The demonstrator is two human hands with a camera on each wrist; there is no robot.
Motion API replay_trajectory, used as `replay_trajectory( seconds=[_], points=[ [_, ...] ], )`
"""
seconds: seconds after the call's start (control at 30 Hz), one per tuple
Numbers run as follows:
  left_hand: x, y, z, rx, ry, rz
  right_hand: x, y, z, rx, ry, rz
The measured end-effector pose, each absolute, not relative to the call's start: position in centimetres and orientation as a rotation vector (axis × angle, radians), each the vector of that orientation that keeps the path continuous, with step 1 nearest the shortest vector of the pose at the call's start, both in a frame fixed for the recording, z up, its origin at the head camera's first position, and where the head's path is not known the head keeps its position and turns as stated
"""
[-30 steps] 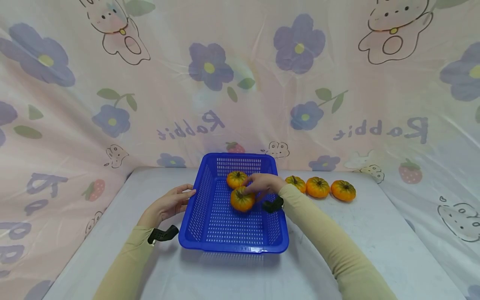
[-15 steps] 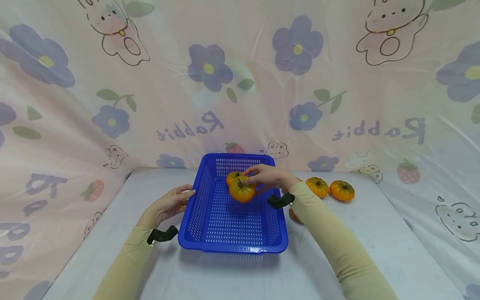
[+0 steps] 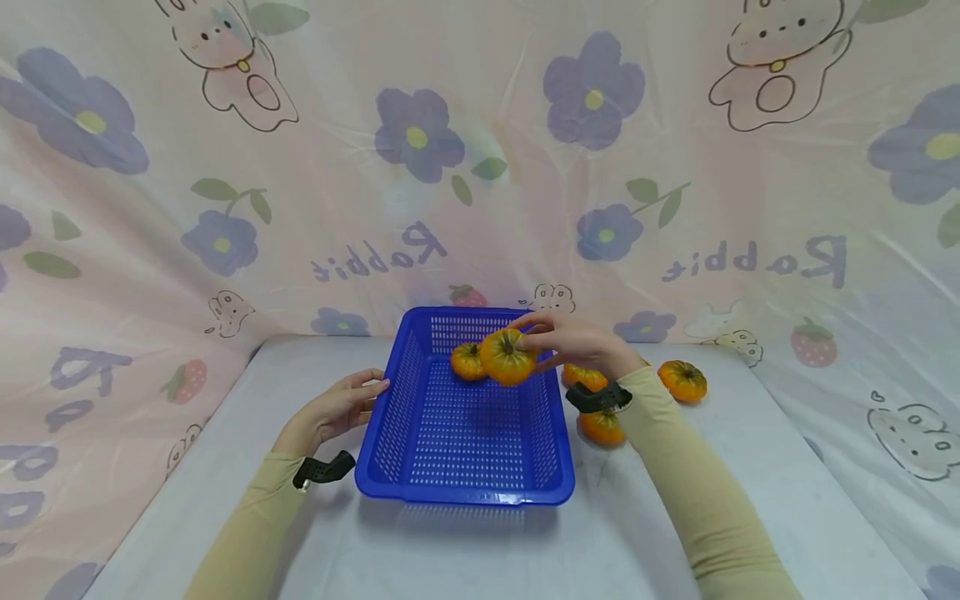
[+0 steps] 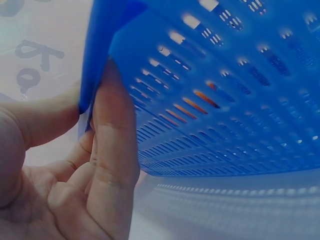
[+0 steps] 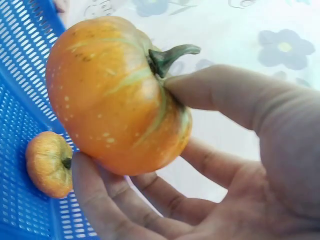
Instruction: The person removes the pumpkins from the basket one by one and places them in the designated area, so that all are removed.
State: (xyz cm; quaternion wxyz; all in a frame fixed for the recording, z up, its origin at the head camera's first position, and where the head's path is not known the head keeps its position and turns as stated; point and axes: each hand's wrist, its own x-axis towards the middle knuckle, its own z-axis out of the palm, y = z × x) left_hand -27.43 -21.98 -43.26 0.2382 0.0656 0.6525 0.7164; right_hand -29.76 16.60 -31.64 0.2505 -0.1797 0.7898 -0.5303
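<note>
My right hand (image 3: 573, 340) holds a small orange pumpkin (image 3: 508, 357) above the right side of a blue plastic basket (image 3: 465, 498). In the right wrist view, the thumb presses near the pumpkin's green stem (image 5: 175, 57) and the fingers curl under its far side. A second pumpkin (image 3: 467, 362) sits inside the basket toward the back. At the basket's left side, my left hand (image 3: 337, 408) pinches the rim (image 4: 97, 55) between thumb and forefinger, as the left wrist view shows.
Several more pumpkins lie on the white table (image 3: 750, 500) right of the basket: one near pumpkin (image 3: 602, 427), one pumpkin (image 3: 585, 377) beside the basket wall, one pumpkin (image 3: 682, 381) farther right. The right forearm partly covers another. A printed curtain (image 3: 510, 217) hangs behind.
My right hand has lifted the pumpkin from the basket's middle and carried it up and to the right. The left hand and basket have stayed in place.
</note>
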Motion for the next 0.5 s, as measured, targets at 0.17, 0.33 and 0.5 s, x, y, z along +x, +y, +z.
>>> replay_trajectory(
  seconds=[0.17,0.33,0.5],
  points=[
    [-27.4,-22.0,-43.1,0.179,1.78,1.963,-29.3,18.0,-31.3,-0.481,2.178,-1.463],
    [-27.3,-22.0,-43.0,0.172,1.777,1.964,-29.0,19.6,-31.7,-0.466,2.18,-1.507],
    [-27.2,-21.9,-42.9,0.163,1.792,1.954,-28.5,21.5,-32.0,-0.462,2.21,-1.524]
  ],
)
